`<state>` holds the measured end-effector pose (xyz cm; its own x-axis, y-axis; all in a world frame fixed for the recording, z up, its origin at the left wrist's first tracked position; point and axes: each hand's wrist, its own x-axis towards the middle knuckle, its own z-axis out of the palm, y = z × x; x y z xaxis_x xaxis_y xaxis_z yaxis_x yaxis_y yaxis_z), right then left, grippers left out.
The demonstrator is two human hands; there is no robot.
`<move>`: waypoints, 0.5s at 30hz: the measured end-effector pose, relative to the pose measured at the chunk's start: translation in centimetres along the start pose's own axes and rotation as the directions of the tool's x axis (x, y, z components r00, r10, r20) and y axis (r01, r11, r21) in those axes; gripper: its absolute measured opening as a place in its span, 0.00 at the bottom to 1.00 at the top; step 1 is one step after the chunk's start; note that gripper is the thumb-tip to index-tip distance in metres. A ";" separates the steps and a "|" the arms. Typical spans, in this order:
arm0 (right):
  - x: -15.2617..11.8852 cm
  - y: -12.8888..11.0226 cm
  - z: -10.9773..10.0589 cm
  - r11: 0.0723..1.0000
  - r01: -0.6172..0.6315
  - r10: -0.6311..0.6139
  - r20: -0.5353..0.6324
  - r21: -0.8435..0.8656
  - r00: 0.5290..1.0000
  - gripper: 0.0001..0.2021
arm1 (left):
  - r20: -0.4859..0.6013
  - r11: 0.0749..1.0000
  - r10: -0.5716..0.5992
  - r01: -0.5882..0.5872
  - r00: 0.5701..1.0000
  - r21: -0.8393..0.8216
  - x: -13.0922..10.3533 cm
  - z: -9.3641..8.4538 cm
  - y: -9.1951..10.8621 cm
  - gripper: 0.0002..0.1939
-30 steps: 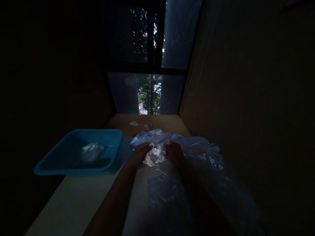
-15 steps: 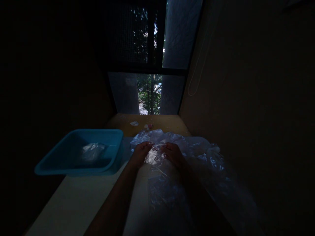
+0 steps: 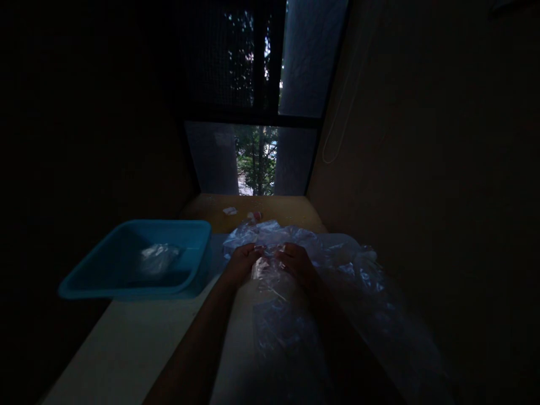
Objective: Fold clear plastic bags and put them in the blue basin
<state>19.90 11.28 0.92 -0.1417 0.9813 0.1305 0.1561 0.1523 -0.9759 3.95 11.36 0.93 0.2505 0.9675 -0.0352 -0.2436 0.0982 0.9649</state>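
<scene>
Both hands meet over the middle of a pale table, in dim light. My left hand (image 3: 244,260) pinches the left side of a clear plastic bag (image 3: 268,271). The bag's right side is between the closed fingers of my right hand (image 3: 294,260). Shiny, crumpled film stretches between the two hands; whether anything is inside it I cannot tell. More clear plastic bags (image 3: 354,264) lie heaped behind and to the right of my hands. Another flat piece of clear plastic (image 3: 282,326) lies between my forearms.
At the left, a blue plastic basin (image 3: 198,275) stands on the pale table (image 3: 122,332), with a crumpled clear plastic bag (image 3: 158,259) inside. Scraps, among them a white one (image 3: 230,211) and a reddish one (image 3: 256,215), lie on the yellowish ledge (image 3: 291,207) below the window.
The film between my hands has shifted and creased differently, with my fingers slightly repositioned on it. The basin and the heaped bags stay where they were.
</scene>
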 end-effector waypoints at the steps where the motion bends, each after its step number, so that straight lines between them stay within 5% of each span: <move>1: 0.0 -0.1 0.0 1.000 -0.002 0.002 0.021 -0.003 1.000 0.11 | 0.000 1.000 -0.003 0.003 1.000 0.002 0.0 0.0 0.0 0.12; 6: -0.2 -0.6 -0.3 0.996 0.037 -0.032 0.059 -0.080 0.998 0.13 | -0.011 0.999 0.001 0.000 1.000 0.038 0.1 0.0 0.1 0.13; 15: 0.2 0.6 -0.1 0.995 -0.012 0.010 0.015 0.095 1.000 0.11 | -0.018 0.999 -0.009 0.008 1.000 -0.052 0.2 -0.1 0.0 0.13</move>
<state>20.02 11.60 0.39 -0.1546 0.9809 0.1179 0.0643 0.1291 -0.9895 3.88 11.57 0.91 0.2361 0.9705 -0.0486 -0.2903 0.1182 0.9496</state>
